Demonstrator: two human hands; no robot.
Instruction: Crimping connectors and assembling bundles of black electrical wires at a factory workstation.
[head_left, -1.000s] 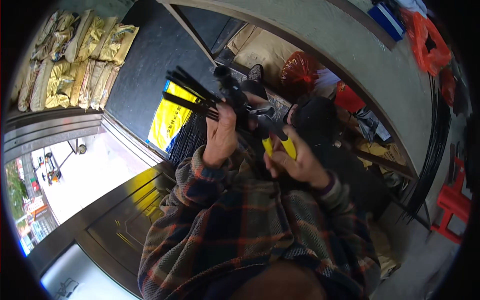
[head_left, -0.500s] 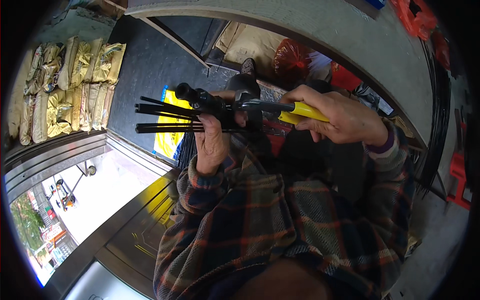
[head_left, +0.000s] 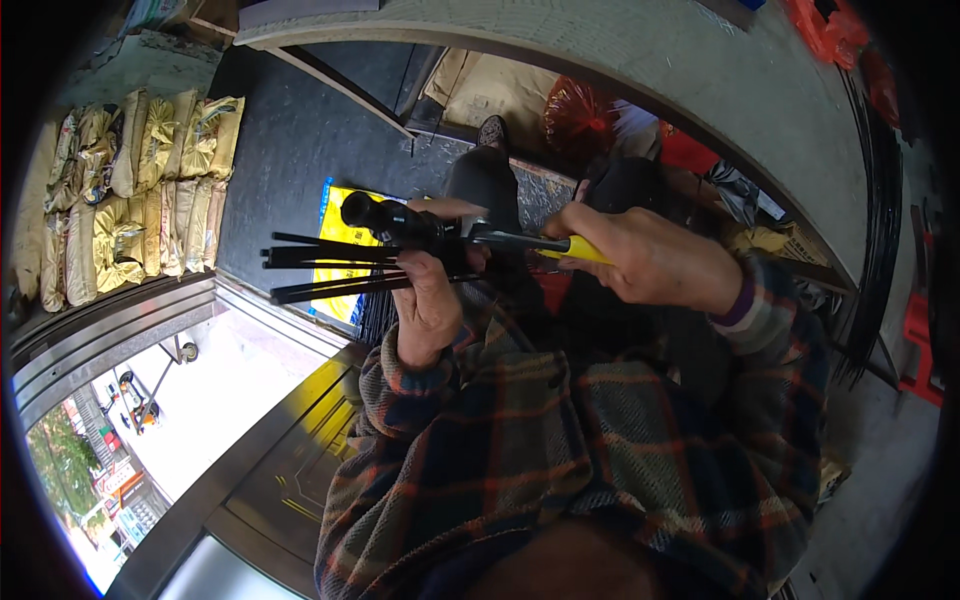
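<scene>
My left hand point(head_left: 428, 308) is closed around a bundle of thin black rods point(head_left: 325, 264), its thumb pressing on top. The rods stick out to the left, their ends slightly fanned. Above them, a thick black tube with a round hollow end point(head_left: 366, 212) lies in the same grip, held by the fingers behind it. My right hand point(head_left: 665, 258) grips the yellow handles of a pair of pliers point(head_left: 588, 250). The pliers' metal head reaches the bundle just right of my left thumb. Its jaws are partly hidden there, so what lies between them cannot be made out.
A grey worktable point(head_left: 560, 45) spans the far side. Red plastic bags point(head_left: 580, 115) lie beneath it. Stacked brown paper-wrapped packs point(head_left: 150, 190) stand at left beyond a doorway track. A yellow sheet point(head_left: 335, 285) lies behind the rods. Long black rods point(head_left: 880, 200) hang at right.
My right hand has moved a little to the left and its fingers have tightened, bringing the pliers' yellow handles closer together. The rods and tube have shifted slightly left and down in view.
</scene>
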